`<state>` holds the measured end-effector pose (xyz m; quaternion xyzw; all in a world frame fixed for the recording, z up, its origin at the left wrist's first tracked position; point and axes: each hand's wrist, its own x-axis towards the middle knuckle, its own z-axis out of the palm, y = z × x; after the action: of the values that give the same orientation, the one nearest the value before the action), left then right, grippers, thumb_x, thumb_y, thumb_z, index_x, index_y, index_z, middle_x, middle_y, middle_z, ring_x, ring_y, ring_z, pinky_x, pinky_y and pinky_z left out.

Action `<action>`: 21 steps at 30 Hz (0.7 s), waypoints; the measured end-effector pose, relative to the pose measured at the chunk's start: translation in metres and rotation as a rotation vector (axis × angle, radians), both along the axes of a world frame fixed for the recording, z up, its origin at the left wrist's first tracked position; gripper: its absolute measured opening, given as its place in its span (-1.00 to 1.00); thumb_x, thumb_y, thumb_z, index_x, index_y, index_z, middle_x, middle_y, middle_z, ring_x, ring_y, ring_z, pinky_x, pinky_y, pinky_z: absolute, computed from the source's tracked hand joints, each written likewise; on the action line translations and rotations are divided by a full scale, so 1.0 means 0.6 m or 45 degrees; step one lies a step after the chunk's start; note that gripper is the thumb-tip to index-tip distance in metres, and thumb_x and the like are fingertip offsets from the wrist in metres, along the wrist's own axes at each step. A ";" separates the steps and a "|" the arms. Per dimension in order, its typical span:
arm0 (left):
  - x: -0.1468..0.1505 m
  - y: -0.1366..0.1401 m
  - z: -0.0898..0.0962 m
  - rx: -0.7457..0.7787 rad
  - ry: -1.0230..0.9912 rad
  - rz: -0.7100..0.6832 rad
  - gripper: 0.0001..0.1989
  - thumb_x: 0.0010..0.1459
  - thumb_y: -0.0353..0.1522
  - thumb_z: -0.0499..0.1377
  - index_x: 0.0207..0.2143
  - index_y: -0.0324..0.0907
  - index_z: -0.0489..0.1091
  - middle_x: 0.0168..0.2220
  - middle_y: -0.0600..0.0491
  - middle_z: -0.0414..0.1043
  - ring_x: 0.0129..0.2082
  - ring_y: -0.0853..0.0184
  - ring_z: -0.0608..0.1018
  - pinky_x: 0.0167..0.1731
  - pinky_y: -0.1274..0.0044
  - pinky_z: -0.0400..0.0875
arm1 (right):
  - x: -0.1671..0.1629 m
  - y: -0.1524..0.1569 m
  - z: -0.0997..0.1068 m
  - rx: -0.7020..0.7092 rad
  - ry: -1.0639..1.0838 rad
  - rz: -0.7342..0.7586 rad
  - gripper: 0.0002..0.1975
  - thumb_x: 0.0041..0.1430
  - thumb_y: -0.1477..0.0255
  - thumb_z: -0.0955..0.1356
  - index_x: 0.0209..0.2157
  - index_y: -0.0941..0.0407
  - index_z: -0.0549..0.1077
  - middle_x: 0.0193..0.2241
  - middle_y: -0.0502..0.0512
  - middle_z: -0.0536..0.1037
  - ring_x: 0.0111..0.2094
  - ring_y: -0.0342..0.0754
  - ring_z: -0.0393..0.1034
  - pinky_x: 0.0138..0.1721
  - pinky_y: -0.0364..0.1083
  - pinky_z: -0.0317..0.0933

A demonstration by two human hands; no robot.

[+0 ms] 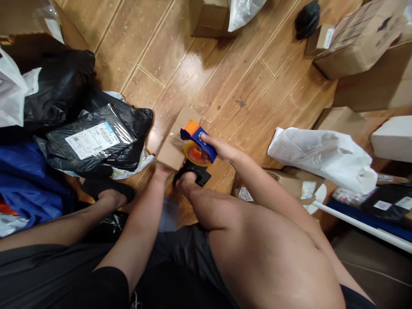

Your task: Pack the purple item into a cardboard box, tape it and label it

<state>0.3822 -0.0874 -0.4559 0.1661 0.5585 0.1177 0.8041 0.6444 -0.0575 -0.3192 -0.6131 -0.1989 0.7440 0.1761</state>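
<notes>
Box (171, 152), plain tan cardboard, is positioned centrally over the floor (225, 86), between my two hands. Its long axis runs away from me and slightly to the right. I cannot tell whether its underside bears on the floor or only on my palm.

My left hand (165, 169) grasps the near end of the box from below; most of the fingers are hidden by the cardboard.

My right hand (215, 145) grasps the dispenser (206, 147), with the thumb laid on its blue side. The dispenser is tilted, its orange head at the right side of the box. Contact between head and box cannot be confirmed from this angle. A roll of tape (195, 153) with an orange core is mounted on the dispenser.

My right foot (187, 178) is just beside the near end of the box. My left foot (112, 198), in a black slipper (92, 185), is near the black parcel (122, 128), which bears a white label (92, 140).

Blue cloth (28, 184) lies toward the left edge of the floor. At the far edge stand a carton (207, 19) and, against it, a plastic bag (246, 13). Toward the far right corner is a black bag (307, 19). A white bag (322, 154) lies toward the right edge.
</notes>
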 end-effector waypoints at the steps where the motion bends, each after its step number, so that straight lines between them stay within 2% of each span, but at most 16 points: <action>1: 0.002 -0.003 0.002 -0.047 -0.038 0.050 -0.31 0.30 0.18 0.00 0.08 -0.16 0.50 -0.04 -0.21 0.68 0.09 -0.13 0.64 -0.03 0.08 0.60 | -0.014 0.016 -0.003 -0.015 0.016 -0.047 -0.34 0.08 -0.29 0.50 -0.35 0.08 0.54 -0.51 0.04 0.61 -0.49 -0.06 0.49 -0.44 -0.13 0.44; 3: 0.001 -0.009 0.006 -0.151 -0.126 0.185 -0.37 0.30 0.12 0.04 0.09 -0.15 0.50 -0.03 -0.21 0.67 0.12 -0.12 0.62 -0.04 0.09 0.60 | -0.037 0.047 0.000 -0.082 0.054 -0.104 -0.46 0.23 -0.15 0.51 -0.25 0.08 0.57 -0.41 0.06 0.67 -0.42 -0.04 0.55 -0.35 -0.11 0.52; 6: -0.001 -0.024 0.010 -0.266 -0.208 0.427 -0.40 0.29 0.06 0.06 0.15 -0.13 0.47 0.06 -0.20 0.64 0.15 -0.08 0.61 -0.05 0.13 0.62 | -0.064 0.085 0.015 -0.159 0.072 -0.129 -0.53 0.32 -0.06 0.49 -0.17 0.10 0.59 -0.33 0.09 0.70 -0.38 -0.02 0.60 -0.29 -0.08 0.57; 11: 0.003 -0.075 0.016 -0.382 -0.257 0.711 -0.43 0.24 -0.02 0.07 0.13 -0.16 0.48 0.10 -0.24 0.61 0.18 0.01 0.61 -0.13 0.29 0.67 | -0.114 0.130 0.019 -0.085 0.058 -0.079 -0.55 0.34 -0.03 0.49 -0.19 0.11 0.60 -0.25 0.11 0.74 -0.26 0.01 0.65 -0.16 -0.06 0.58; 14: 0.010 -0.094 0.018 -0.400 -0.219 0.793 -0.51 0.26 -0.12 0.05 0.08 -0.16 0.52 0.09 -0.22 0.62 0.19 0.08 0.61 -0.17 0.38 0.67 | -0.146 0.150 0.001 -0.076 -0.045 0.074 -0.56 0.32 -0.01 0.52 -0.21 0.11 0.63 -0.23 0.12 0.75 -0.21 0.04 0.66 -0.15 -0.06 0.57; 16: 0.015 -0.096 0.017 -0.397 -0.181 0.814 -0.53 0.28 -0.14 0.04 0.04 -0.18 0.55 0.07 -0.24 0.63 0.19 0.06 0.62 -0.16 0.37 0.68 | -0.163 0.158 -0.012 -0.054 -0.082 0.152 -0.54 0.30 -0.03 0.52 -0.21 0.12 0.64 -0.21 0.14 0.76 -0.21 0.05 0.67 -0.13 -0.05 0.57; 21: -0.007 -0.091 0.020 -0.356 0.065 0.743 -0.48 0.39 -0.06 -0.06 -0.08 -0.22 0.54 -0.10 -0.31 0.64 0.05 0.02 0.69 -0.15 0.32 0.68 | -0.170 0.160 -0.014 0.016 -0.100 0.128 -0.55 0.34 -0.04 0.49 -0.22 0.10 0.64 -0.20 0.13 0.75 -0.24 0.05 0.66 -0.10 -0.04 0.55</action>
<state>0.3782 -0.1418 -0.4439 -0.1103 0.6134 0.2612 0.7371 0.5426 0.0383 -0.3273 -0.6300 -0.2409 0.7260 0.1343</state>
